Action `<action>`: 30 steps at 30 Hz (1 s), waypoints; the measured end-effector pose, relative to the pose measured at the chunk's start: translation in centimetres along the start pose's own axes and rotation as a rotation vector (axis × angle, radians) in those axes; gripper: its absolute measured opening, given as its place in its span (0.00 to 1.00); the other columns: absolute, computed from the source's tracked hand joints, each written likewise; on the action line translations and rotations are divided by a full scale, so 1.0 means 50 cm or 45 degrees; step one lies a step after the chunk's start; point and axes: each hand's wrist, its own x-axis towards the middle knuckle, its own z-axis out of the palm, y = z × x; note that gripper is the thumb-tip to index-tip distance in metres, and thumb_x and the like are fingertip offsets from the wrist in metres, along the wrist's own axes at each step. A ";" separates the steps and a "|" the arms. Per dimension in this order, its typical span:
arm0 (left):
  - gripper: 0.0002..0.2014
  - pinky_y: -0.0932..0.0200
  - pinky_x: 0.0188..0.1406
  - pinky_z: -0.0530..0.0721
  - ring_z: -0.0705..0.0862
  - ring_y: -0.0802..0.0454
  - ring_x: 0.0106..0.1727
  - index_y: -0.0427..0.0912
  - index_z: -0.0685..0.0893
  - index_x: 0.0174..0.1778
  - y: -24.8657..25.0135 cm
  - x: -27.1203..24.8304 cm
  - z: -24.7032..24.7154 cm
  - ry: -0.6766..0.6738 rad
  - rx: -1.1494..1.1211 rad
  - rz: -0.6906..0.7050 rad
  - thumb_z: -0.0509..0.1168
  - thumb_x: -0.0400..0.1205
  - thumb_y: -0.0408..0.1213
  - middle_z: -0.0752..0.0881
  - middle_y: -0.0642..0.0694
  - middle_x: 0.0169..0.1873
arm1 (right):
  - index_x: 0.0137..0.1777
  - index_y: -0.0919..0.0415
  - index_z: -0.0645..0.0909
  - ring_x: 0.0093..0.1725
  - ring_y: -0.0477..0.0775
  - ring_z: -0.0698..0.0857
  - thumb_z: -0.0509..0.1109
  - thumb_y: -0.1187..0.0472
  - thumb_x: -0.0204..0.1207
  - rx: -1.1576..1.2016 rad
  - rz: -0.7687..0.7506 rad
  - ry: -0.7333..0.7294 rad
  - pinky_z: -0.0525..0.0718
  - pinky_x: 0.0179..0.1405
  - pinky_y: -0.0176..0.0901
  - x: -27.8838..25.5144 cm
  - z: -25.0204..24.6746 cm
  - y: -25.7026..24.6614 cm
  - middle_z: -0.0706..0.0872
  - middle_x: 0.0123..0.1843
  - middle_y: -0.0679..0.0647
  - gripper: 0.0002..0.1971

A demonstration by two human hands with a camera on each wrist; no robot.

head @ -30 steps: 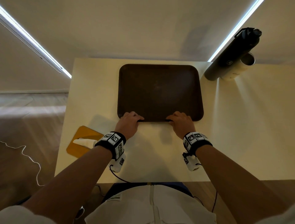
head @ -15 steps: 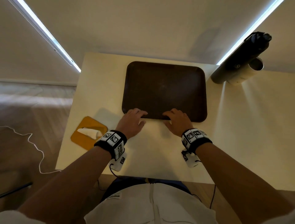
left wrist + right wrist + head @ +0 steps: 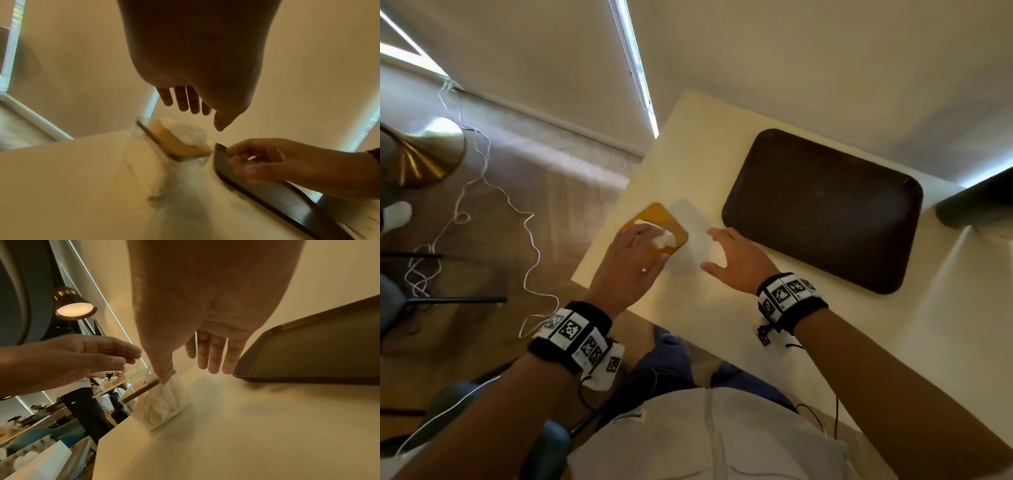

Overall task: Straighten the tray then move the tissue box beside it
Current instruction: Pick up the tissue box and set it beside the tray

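The dark brown tray (image 3: 822, 209) lies flat on the white table (image 3: 722, 318), with neither hand on it. To its left stands the clear-walled tissue box (image 3: 674, 219) with an orange lid and a white tissue poking out, near the table's left edge. My left hand (image 3: 650, 246) hovers over the lid with fingers spread and holds nothing. My right hand (image 3: 717, 251) is open between box and tray, its thumb close to the box's side. The left wrist view shows the box (image 3: 179, 142) below straight fingers (image 3: 183, 100). The right wrist view shows the box (image 3: 160, 402) and the tray (image 3: 318, 353).
A dark cylinder (image 3: 976, 205) lies at the table's far right beside the tray. Off the table's left edge are a wood floor, a brass lamp base (image 3: 424, 154), a loose white cable (image 3: 482, 192) and a chair (image 3: 400, 298).
Both hands have let go of the tray's near edge and moved left to the tissue box. The head view has swung left; the tray has stayed in place.
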 end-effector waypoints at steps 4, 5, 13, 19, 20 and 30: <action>0.33 0.42 0.72 0.77 0.74 0.44 0.73 0.47 0.73 0.77 -0.107 -0.029 -0.042 -0.030 -0.125 -0.222 0.68 0.79 0.58 0.74 0.44 0.72 | 0.84 0.53 0.55 0.78 0.58 0.72 0.74 0.39 0.73 0.046 0.066 -0.075 0.76 0.72 0.60 0.036 0.036 -0.044 0.67 0.82 0.57 0.47; 0.37 0.42 0.73 0.77 0.73 0.45 0.75 0.48 0.69 0.79 -0.130 -0.028 -0.046 -0.099 -0.148 -0.266 0.70 0.78 0.61 0.71 0.45 0.74 | 0.85 0.53 0.53 0.78 0.57 0.71 0.76 0.38 0.71 0.066 0.097 -0.079 0.76 0.73 0.60 0.044 0.044 -0.052 0.66 0.83 0.57 0.49; 0.55 0.44 0.70 0.79 0.76 0.48 0.74 0.49 0.57 0.86 -0.220 0.036 -0.027 -0.515 -0.283 -0.217 0.72 0.68 0.70 0.70 0.43 0.78 | 0.83 0.55 0.57 0.76 0.56 0.73 0.85 0.41 0.61 0.284 0.349 0.042 0.75 0.74 0.57 0.076 0.101 -0.109 0.70 0.81 0.57 0.55; 0.52 0.44 0.68 0.82 0.79 0.45 0.69 0.44 0.62 0.85 -0.247 0.071 -0.030 -0.553 -0.305 -0.057 0.74 0.69 0.66 0.76 0.40 0.74 | 0.77 0.53 0.66 0.67 0.53 0.79 0.86 0.39 0.56 0.362 0.457 0.145 0.83 0.66 0.60 0.087 0.117 -0.132 0.79 0.72 0.53 0.51; 0.52 0.44 0.68 0.82 0.79 0.45 0.68 0.44 0.62 0.84 -0.249 0.080 -0.033 -0.563 -0.309 -0.051 0.74 0.69 0.66 0.76 0.40 0.74 | 0.77 0.52 0.67 0.67 0.53 0.80 0.86 0.39 0.56 0.371 0.470 0.155 0.83 0.66 0.60 0.090 0.116 -0.135 0.79 0.72 0.53 0.50; 0.52 0.43 0.70 0.81 0.80 0.42 0.71 0.41 0.60 0.86 -0.245 0.264 -0.039 -0.589 -0.306 0.025 0.77 0.71 0.59 0.75 0.36 0.77 | 0.73 0.53 0.70 0.66 0.54 0.82 0.86 0.40 0.56 0.381 0.496 0.239 0.85 0.64 0.61 0.197 0.011 -0.106 0.82 0.67 0.53 0.47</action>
